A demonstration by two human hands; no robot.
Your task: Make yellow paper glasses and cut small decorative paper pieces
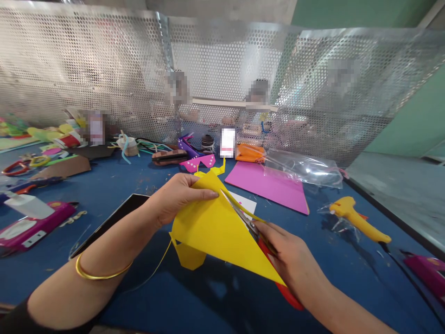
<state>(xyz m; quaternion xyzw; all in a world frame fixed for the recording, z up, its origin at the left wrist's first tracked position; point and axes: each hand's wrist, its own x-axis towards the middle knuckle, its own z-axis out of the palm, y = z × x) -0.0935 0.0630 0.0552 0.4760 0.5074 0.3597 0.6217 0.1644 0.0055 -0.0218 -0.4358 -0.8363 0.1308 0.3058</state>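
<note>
My left hand (186,195) pinches the upper left part of a yellow sheet (219,227), thumb on top. Closed round red-handled scissors (248,221) is my right hand (285,248), at the sheet's right side. The blades lie along the sheet's upper right edge, where a narrow yellow strip (245,207) curls away. A yellow piece with a cut-out (190,256) hangs below the sheet. Whether it is joined to the sheet I cannot tell. Behind my hands lie pink pixel-style glasses (199,163) and another yellow cut piece (217,170).
A purple sheet (271,185), a clear plastic bag (306,169) and an orange pouch (250,153) lie beyond. To the right rests a yellow glue gun (359,220) with its cord. A magenta power strip (38,227) is at left. A perforated metal screen (222,60) stands behind.
</note>
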